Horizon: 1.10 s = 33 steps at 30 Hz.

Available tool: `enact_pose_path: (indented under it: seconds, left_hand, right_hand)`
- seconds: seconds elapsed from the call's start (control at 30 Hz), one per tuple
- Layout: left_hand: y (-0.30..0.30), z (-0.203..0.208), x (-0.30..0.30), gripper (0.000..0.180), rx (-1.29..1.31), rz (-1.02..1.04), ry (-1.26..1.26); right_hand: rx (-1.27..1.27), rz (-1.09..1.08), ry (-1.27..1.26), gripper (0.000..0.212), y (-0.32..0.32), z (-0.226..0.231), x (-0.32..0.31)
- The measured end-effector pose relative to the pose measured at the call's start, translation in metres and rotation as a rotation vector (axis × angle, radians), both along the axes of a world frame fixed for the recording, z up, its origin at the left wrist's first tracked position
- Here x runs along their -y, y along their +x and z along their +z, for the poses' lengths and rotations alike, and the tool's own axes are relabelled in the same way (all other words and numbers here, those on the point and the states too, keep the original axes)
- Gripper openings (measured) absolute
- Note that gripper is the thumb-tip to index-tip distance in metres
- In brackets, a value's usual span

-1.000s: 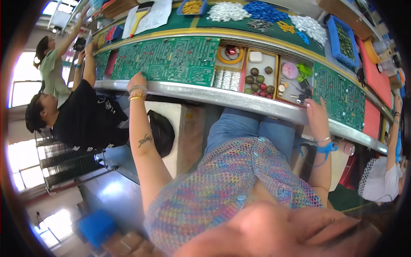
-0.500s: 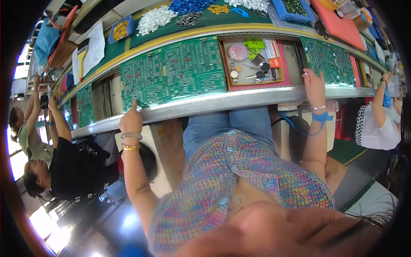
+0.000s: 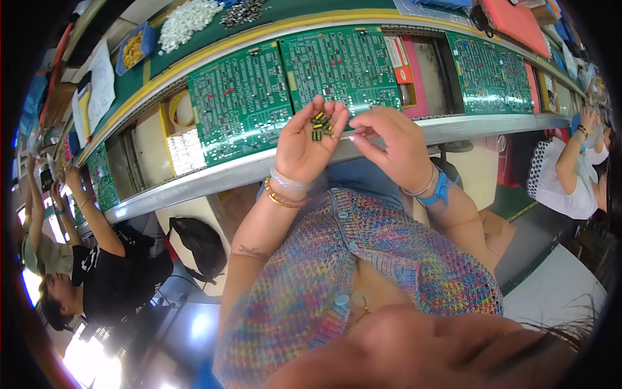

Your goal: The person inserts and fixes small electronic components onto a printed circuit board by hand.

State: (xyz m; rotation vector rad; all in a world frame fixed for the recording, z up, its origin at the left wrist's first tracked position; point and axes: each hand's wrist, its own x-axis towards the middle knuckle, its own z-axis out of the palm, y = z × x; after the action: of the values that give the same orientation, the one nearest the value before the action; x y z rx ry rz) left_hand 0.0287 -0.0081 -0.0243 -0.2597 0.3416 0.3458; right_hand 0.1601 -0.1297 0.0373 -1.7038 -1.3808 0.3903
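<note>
My left hand is turned palm up and cupped over the front rail. Several small dark green and yellow cylindrical capacitors lie in its palm and against its fingers. Just right of it is my right hand, its thumb and forefinger bent toward the capacitors with a gap between the tips; nothing shows in them. Behind my hands, two green circuit boards, a left one and a right one, lie side by side on the rail track, filled with small parts.
A metal rail runs along the front. Another circuit board lies further right. A tape roll sits in a tray at left. Behind are white parts and a blue bin of yellow parts. Co-workers sit at both sides.
My hands have left the boards' front edge and come together at the middle, with capacitors now showing in the left palm. The boards sit further right, covering most of the trinket box.
</note>
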Motion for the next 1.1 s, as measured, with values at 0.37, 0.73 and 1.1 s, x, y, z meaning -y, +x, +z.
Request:
enact_pose_path:
  seconds: [0.37, 0.73, 1.1]
  left_hand:
    - [0.025, 0.008, 0.014, 0.023, -0.014, -0.055, 0.207]
    - [0.015, 0.006, 0.001, 0.024, -0.205, -0.229, 0.250]
    - [0.021, 0.003, -0.019, 0.026, -0.264, -0.481, 0.773]
  right_hand:
    - [0.234, 0.085, -0.065, 0.020, 0.009, -0.013, -0.004]
    - [-0.208, -0.119, -0.216, 0.012, 0.064, -0.009, 0.019]
    - [-0.116, -0.141, -0.262, 0.015, 0.103, -0.041, 0.015]
